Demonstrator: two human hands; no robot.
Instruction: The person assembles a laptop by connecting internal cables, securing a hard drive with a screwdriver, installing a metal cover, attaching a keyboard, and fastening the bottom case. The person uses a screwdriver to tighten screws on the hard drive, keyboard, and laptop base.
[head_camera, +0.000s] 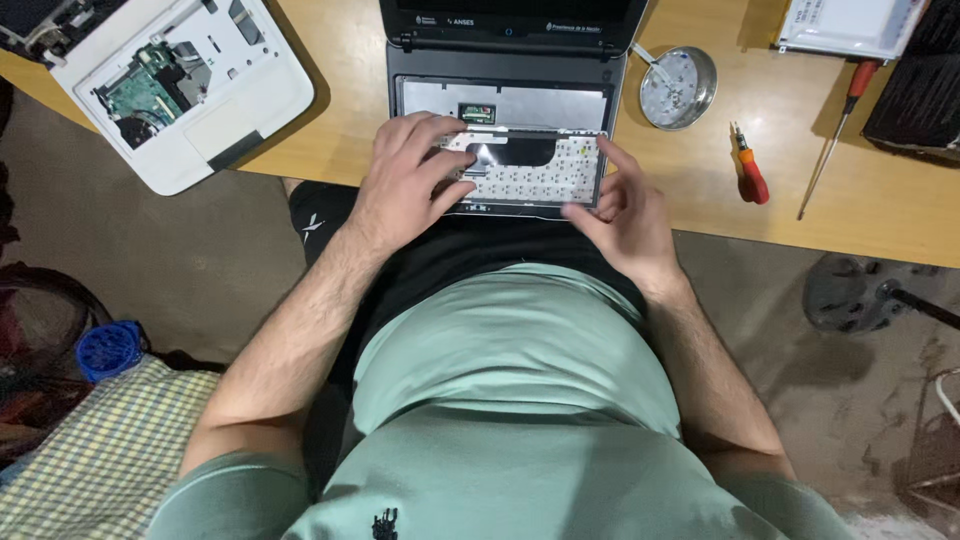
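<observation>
A dark grey laptop (500, 60) sits open at the near edge of a wooden table (700, 190). Its keyboard panel (545, 175) is lifted out and flipped, showing a pale underside with a black patch. My left hand (405, 180) rests on the panel's left part, fingers pressing near the black patch. Along the panel's right edge, my right hand (625, 215) holds it with fingers curled. The bare metal tray (505, 100) of the laptop shows behind the panel.
A white opened laptop (180, 85) with exposed green circuit board lies at the left. A round metal dish (680, 88), a short orange-handled screwdriver (750, 165) and a long red-handled screwdriver (835, 130) lie at the right. A black device (915, 95) sits far right.
</observation>
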